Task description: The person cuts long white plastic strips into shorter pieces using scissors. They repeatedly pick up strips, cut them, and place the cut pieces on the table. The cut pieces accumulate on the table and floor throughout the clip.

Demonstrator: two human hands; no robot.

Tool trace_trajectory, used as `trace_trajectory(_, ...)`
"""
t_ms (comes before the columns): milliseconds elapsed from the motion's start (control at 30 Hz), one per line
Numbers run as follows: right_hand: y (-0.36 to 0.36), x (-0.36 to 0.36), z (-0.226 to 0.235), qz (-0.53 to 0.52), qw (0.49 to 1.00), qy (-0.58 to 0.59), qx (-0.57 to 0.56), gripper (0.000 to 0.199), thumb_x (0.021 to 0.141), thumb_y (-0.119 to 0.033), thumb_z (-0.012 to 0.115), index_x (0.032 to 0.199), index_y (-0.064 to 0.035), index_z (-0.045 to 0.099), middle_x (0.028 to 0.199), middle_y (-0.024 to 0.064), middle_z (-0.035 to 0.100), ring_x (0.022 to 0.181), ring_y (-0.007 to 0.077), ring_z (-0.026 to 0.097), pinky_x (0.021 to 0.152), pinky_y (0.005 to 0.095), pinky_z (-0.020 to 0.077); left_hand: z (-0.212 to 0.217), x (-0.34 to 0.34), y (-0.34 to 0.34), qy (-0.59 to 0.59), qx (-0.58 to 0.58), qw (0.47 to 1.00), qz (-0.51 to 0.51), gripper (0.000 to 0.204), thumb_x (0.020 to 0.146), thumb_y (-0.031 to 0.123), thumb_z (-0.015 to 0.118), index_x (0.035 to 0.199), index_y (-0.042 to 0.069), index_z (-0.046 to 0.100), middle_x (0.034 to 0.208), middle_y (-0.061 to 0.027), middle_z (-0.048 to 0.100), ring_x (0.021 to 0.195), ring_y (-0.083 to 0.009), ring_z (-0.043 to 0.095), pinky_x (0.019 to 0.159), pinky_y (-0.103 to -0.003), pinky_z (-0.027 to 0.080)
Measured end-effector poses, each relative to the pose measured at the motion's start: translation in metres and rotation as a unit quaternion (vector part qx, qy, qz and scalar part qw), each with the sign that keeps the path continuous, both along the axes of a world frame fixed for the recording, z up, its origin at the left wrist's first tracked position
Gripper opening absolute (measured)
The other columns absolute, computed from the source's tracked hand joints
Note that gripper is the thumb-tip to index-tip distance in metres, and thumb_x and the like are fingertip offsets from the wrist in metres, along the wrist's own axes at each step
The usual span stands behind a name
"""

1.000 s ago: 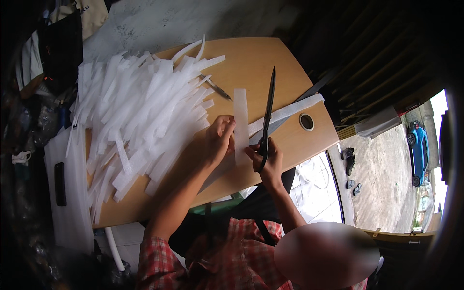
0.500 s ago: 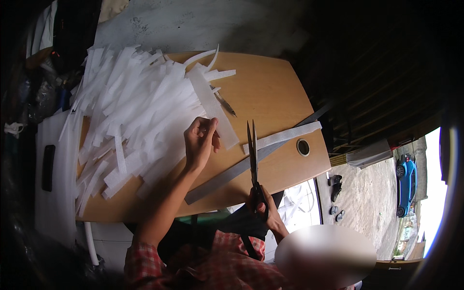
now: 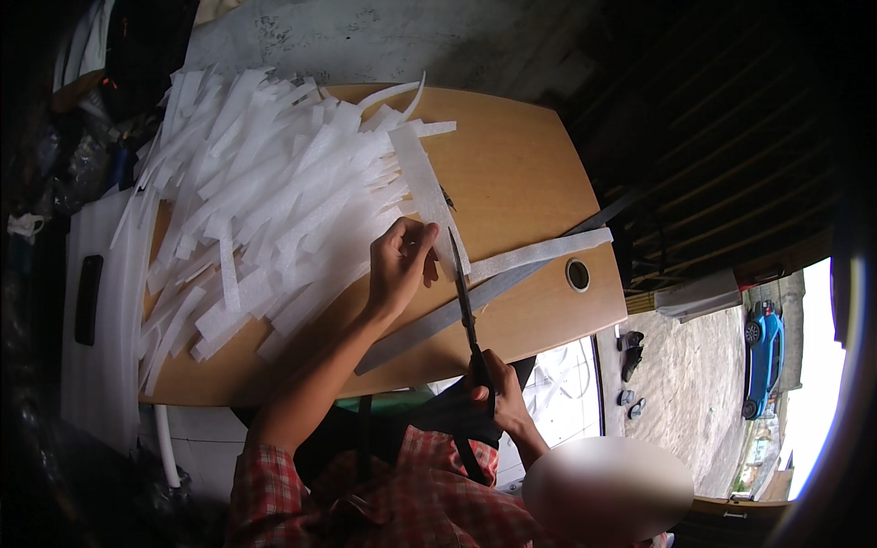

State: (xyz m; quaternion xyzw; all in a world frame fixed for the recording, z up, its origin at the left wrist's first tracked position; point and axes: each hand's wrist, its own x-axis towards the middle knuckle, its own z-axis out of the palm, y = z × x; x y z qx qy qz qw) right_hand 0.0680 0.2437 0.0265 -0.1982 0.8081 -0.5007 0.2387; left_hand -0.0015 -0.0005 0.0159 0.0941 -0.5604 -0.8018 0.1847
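Note:
My left hand [image 3: 398,263] pinches the right edge of a wide white foam strip [image 3: 422,173] between thumb and fingers. The strip lies slanted over the table, its near end beside my fingertips. Scissors [image 3: 468,320] with dark handles are gripped in my right hand [image 3: 501,395], the blades pointing away from me. Those blades overlap the strip's near end, just right of my left fingers; whether they have the foam between them I cannot tell. A slim pen-like or knife-like tool [image 3: 447,198] is mostly hidden under the strip.
A large heap of white foam strips [image 3: 274,173] covers the table's left side. Another strip [image 3: 548,251] crosses a long grey flat bar [image 3: 411,336] near a round table hole [image 3: 576,275]. A dark phone-like object [image 3: 89,300] rests on white sheets at far left.
My left hand has shifted right with the foam strip, which now covers more of the slim tool. The scissors have tilted left, bringing their blades onto the strip's near end.

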Motion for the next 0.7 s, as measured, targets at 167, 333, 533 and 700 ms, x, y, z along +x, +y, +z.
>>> trace_trajectory(167,-0.0017,0.0041,-0.0020,-0.038,0.999,-0.016,0.002,0.062,0.076,-0.053,0.079,0.088,0.0025,0.054,0.070,0.0132,0.053,0.063,0.0209,0.050,0.060,0.0339,0.0434,0.0025,0.0018,-0.0007,-0.032,-0.033,0.999,-0.013,0.029,0.101,0.028,0.060,0.087,0.003,0.057,0.061,-0.0005,0.056,0.043,-0.0065,0.050,0.039,-0.023,0.036)
trace_trajectory(333,0.0041,0.0032,-0.0053,-0.035,0.999,-0.009,-0.022,0.061,0.075,-0.053,0.081,0.086,0.0019,0.057,0.069,0.0088,0.055,0.064,0.0157,0.049,0.060,0.0330,0.0427,-0.0017,-0.0008,-0.0053,-0.005,-0.074,0.996,-0.049,0.027,0.102,0.025,0.058,0.087,0.003,0.058,0.061,0.0005,0.055,0.046,-0.0040,0.048,0.042,-0.021,0.036)
trace_trajectory(533,0.0051,-0.0002,-0.0001,-0.057,0.998,-0.032,-0.001,0.068,0.072,-0.061,0.080,0.085,0.0018,0.058,0.071,0.0072,0.056,0.068,0.0135,0.050,0.062,0.0316,0.0426,-0.0053,-0.0012,-0.0049,0.001,-0.090,0.991,-0.096,0.025,0.102,0.022,0.057,0.087,0.002,0.059,0.062,0.0002,0.056,0.049,-0.0035,0.048,0.044,-0.021,0.037)
trace_trajectory(700,0.0077,-0.0002,-0.0030,-0.066,0.997,-0.033,-0.018,0.068,0.071,-0.060,0.081,0.086,0.0025,0.058,0.073,0.0052,0.057,0.070,0.0128,0.050,0.064,0.0313,0.0428,-0.0043,-0.0011,-0.0050,-0.002,-0.108,0.987,-0.116,0.024,0.102,0.020,0.057,0.086,0.002,0.059,0.063,-0.0003,0.057,0.049,-0.0039,0.049,0.044,-0.022,0.037)
